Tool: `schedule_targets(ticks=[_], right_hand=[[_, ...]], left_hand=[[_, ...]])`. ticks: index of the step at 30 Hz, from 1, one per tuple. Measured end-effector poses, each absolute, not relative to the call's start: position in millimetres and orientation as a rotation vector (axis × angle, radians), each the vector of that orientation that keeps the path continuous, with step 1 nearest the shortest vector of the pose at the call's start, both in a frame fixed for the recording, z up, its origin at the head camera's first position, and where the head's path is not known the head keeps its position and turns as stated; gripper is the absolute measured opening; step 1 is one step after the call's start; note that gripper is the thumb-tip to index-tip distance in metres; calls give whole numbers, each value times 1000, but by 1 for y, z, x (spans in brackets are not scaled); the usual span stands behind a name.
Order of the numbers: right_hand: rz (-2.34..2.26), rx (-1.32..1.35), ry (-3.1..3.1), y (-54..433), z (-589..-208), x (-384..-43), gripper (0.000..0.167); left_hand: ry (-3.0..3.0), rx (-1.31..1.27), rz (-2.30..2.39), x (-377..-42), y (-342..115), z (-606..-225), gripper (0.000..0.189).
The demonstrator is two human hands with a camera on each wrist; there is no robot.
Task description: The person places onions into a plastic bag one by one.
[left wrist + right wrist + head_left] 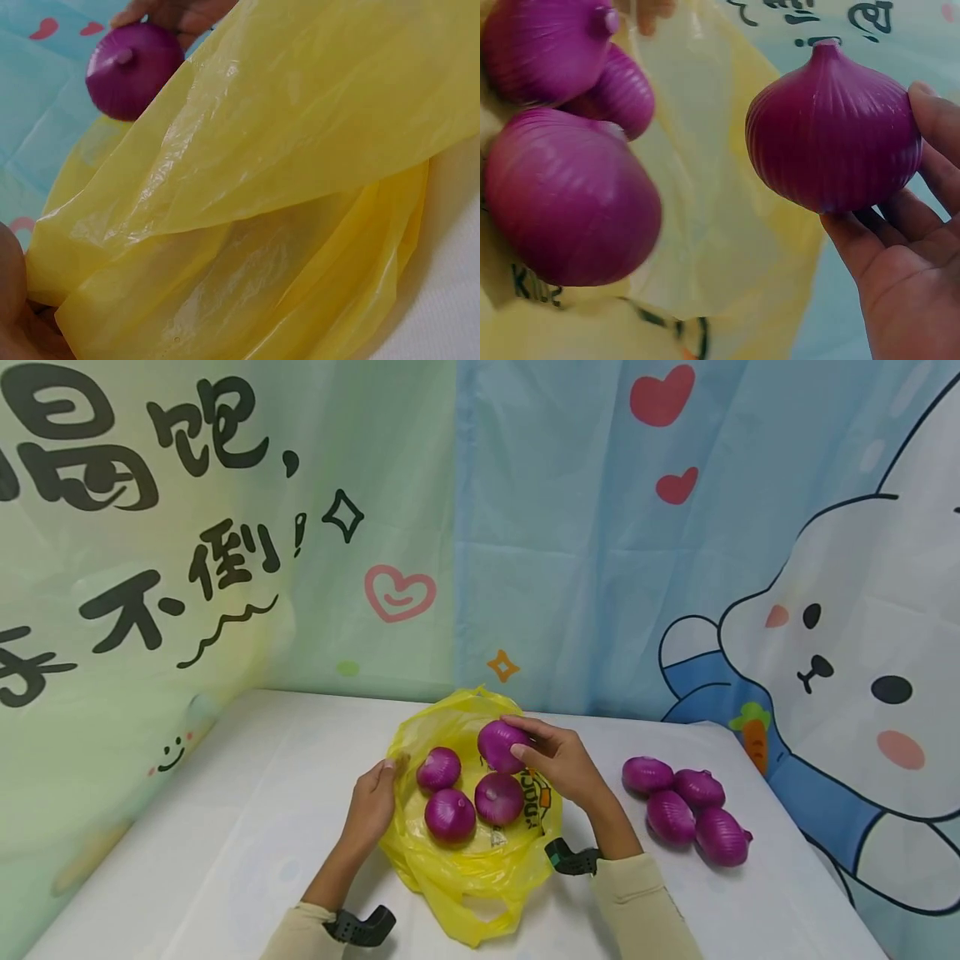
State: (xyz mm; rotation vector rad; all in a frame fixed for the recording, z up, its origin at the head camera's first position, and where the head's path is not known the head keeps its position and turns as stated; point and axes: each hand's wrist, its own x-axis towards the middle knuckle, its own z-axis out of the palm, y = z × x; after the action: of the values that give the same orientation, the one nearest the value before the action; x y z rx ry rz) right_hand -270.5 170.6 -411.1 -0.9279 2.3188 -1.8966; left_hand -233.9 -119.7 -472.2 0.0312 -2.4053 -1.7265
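In the head view a yellow plastic bag (450, 885) lies spread on the table with three purple onions (450, 816) in it. My right hand (558, 760) holds another onion (501, 746) over the bag's far right part, thumb on one side and fingers on the other. The right wrist view shows this held onion (832, 135) upright, stem end up, beside the ones in the bag. At the bag's left edge my left hand (372, 802) grips the plastic between thumb and fingers. Much of that hand is out of frame in the left wrist view, where yellow plastic (300, 112) fills most of the picture.
To the right of the bag, several more purple onions (671, 818) sit in a cluster on the white table (225, 827). A printed cloth backdrop (540, 568) hangs behind the table's far edge. Black bands (573, 857) are worn on both wrists.
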Motion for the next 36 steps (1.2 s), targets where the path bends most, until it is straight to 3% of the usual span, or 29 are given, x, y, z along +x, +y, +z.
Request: schedule_targets(ticks=[36], right_hand=[[-1254,-833,2629,126,-451,-284,36]], left_hand=[[-2377,19,-1738,-234,-121,-473,46]])
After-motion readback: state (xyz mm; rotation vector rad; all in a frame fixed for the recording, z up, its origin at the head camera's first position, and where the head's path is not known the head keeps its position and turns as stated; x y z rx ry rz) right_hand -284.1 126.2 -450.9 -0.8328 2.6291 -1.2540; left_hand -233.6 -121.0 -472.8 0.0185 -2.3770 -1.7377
